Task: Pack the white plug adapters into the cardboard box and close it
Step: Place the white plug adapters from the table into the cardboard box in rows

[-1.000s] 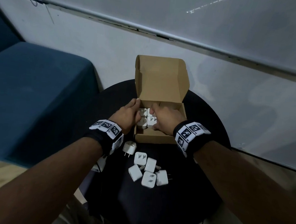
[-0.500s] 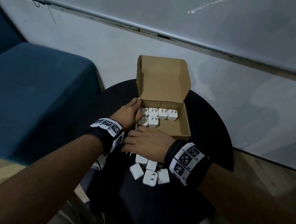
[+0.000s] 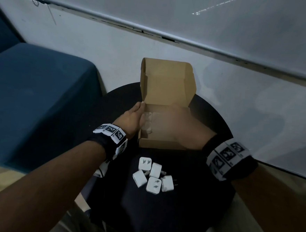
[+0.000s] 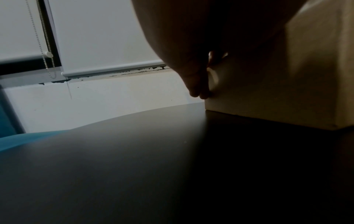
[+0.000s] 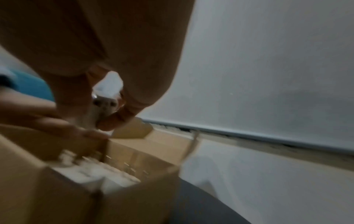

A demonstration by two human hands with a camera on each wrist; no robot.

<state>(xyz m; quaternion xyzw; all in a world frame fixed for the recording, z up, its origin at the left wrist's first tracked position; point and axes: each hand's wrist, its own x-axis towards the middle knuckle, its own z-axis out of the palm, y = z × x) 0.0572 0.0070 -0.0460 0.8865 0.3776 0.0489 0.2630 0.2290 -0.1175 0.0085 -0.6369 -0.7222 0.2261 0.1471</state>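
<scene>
1. One cardboard box (image 3: 157, 143) stands on the round black worktop (image 3: 159, 216), with its lid (image 3: 167, 84) upright at the far side.
2. Five white plug adapters (image 3: 152, 175) lie loose on the worktop in a tight cluster just in front of the box, some touching one another. Two show their prongs upward and at least one lies on its side with the prongs pointing right.
3. More adapters sit inside the box at its left end (image 3: 147, 122). Two or three pale shapes show there, but blur and the right hand hide the rest, so their number cannot be told.
4. The left hand (image 3: 133, 118) lies against the box's left wall, fingers straight and together, the thumb at the rim. In the left wrist view the fingertips (image 4: 199, 91) touch the cardboard side near its far corner.
5. The right hand (image 3: 180, 125) is over the open box and badly blurred in the head view. In the right wrist view its grip pinches one white adapter (image 5: 104, 104) between thumb and fingers (image 5: 118, 119), above the box.
6. A blue upholstered seat (image 3: 32, 98) stands to the left of the worktop, and a pale wall (image 3: 240, 103) behind it.
</scene>
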